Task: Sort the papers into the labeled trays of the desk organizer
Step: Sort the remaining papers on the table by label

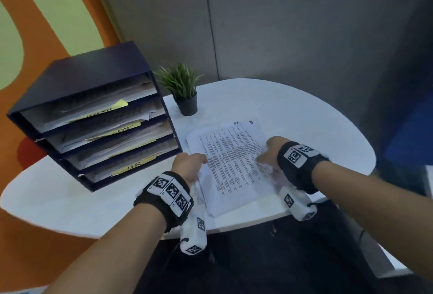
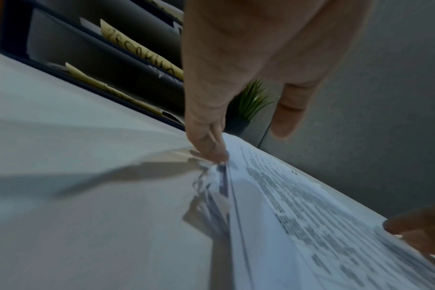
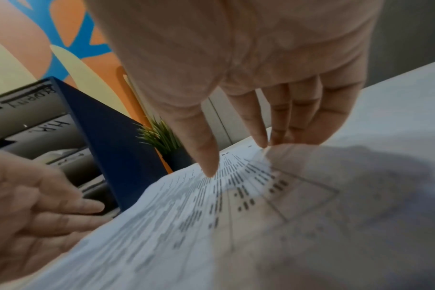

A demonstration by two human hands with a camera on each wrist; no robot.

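A stack of printed papers (image 1: 232,162) lies on the white table (image 1: 304,118), in front of me. My left hand (image 1: 199,161) is at the stack's left edge. In the left wrist view its fingertips (image 2: 217,155) touch that edge while the thumb hangs free above. My right hand (image 1: 263,156) is at the right edge. There the thumb (image 3: 209,170) presses on the printed top sheet (image 3: 186,215), and the fingers (image 3: 268,141) hold its raised edge. The dark blue desk organizer (image 1: 93,78) stands to the left, with yellow labels and papers in its stacked trays.
A small potted plant (image 1: 185,92) stands behind the papers, just right of the organizer. The table's rounded front edge runs close below my wrists. Grey partition panels close off the back, and an orange and green wall is on the left.
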